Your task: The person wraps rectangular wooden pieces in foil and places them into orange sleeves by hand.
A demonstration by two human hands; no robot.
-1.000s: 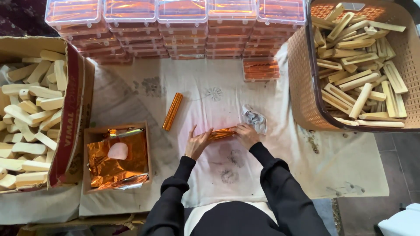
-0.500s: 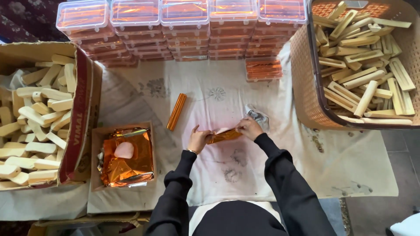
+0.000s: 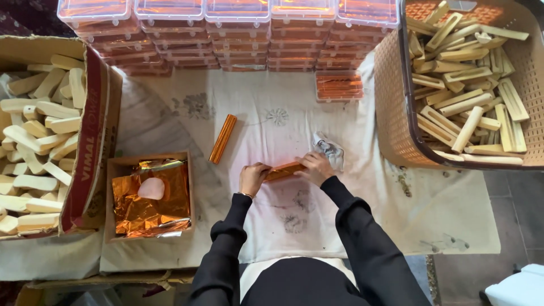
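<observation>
A stick half wrapped in orange foil (image 3: 283, 170) lies on the white cloth (image 3: 272, 130) between my hands. My left hand (image 3: 253, 177) grips its left end and my right hand (image 3: 315, 168) grips its right end, fingers closed on the foil. A finished foil-wrapped stick (image 3: 222, 138) lies apart on the cloth, up and to the left. A crumpled grey rag (image 3: 330, 150) sits just beyond my right hand.
A small cardboard box of orange foil sheets (image 3: 150, 195) with a pale pink lump stands at left. A big carton of bare pale sticks (image 3: 34, 130) is far left, a woven basket of sticks (image 3: 464, 85) at right. Stacked clear lidded boxes (image 3: 238, 34) line the back.
Both hands have stayed on the stick and kept working the foil around it; the foil lies flatter along the stick now. The camera view shifted slightly.
</observation>
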